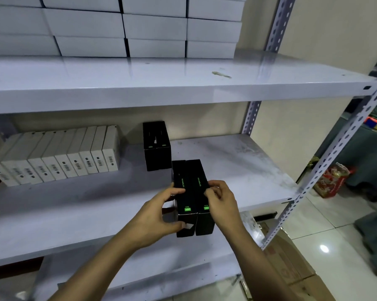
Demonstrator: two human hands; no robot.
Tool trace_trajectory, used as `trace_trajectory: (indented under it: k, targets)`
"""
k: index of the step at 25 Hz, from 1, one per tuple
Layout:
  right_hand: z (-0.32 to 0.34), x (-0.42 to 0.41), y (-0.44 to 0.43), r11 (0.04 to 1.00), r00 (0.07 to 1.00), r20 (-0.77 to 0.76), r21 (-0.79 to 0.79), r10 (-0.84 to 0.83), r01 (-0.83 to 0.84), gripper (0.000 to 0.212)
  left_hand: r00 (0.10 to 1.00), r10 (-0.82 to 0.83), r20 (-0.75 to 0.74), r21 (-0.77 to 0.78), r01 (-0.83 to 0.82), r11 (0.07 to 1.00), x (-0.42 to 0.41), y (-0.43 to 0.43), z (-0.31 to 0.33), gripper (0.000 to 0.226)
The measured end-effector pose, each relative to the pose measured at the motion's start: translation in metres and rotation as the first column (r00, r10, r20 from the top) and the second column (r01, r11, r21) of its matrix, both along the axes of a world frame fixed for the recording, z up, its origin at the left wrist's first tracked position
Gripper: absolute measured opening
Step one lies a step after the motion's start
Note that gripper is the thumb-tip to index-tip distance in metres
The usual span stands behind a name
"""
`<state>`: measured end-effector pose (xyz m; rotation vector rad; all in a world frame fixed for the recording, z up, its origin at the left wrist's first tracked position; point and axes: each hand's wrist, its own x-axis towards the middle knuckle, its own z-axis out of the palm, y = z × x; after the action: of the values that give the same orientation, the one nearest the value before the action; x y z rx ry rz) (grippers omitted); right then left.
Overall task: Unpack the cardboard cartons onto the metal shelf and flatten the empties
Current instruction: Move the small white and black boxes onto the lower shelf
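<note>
The left hand (159, 216) and the right hand (222, 203) are together holding a pair of black boxes (191, 192), pressed side by side between them. The left hand is gripping the left box, with its thumb lying across the top face and its fingers curling under the near end. The right hand is clasping the right box from the other side, with its fingers bent over the upper edge. Green lettering is showing on the top faces and small green labels near the ends closest to the person. The pair is hanging over the front part of the middle board of the metal shelf (237, 166); whether it is touching the board cannot be told. Just beyond the hands, farther back on the same board, a second pair of black boxes (157, 146) is standing upright. Beyond and to the left of the left hand, a row of white boxes (59, 157) is standing packed edge to edge. Above both hands, an upper shelf board (139, 79) is carrying stacked white boxes (139, 27) at its back. To the right of the right hand, a perforated upright (326, 161) is running down the frame. Below the right forearm, a cardboard carton (291, 266) is lying on the tiled floor. Well to the right, a red packet (331, 179) is sitting on the floor.
</note>
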<state>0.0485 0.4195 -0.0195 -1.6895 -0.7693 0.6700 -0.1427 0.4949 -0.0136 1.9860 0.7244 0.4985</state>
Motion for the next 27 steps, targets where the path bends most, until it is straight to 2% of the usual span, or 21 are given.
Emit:
trace_trajectory:
  k: [5,11,16,20,23,27]
  targets:
    - [-0.007,-0.001,0.003,1.000,0.999,0.033,0.014,-0.028,0.027,0.032,0.999,-0.005,-0.047,0.192,0.014,0.981,0.013,0.012,-0.003,0.072]
    - [-0.003,0.008,0.009,0.996,0.997,0.020,0.056,-0.073,0.071,0.026,0.991,0.009,-0.134,0.333,0.037,0.942,0.030,0.025,0.001,0.072]
    - [-0.009,0.019,0.024,0.994,0.987,0.145,0.093,-0.067,0.054,0.023,0.922,0.148,-0.356,0.596,0.102,0.796,0.052,0.036,0.012,0.074]
    - [-0.014,0.034,0.042,0.998,0.972,0.235,0.058,-0.015,0.001,0.031,0.880,0.257,-0.400,0.662,0.084,0.745,0.071,0.045,0.016,0.073]
    - [-0.011,0.049,0.055,0.997,0.975,0.210,0.012,0.067,-0.072,0.037,0.857,0.327,-0.399,0.716,0.068,0.695,0.083,0.051,0.016,0.071]
    - [-0.008,0.068,0.068,0.988,0.969,0.193,0.009,0.152,-0.157,0.042,0.824,0.377,-0.424,0.712,0.046,0.701,0.097,0.062,0.014,0.072]
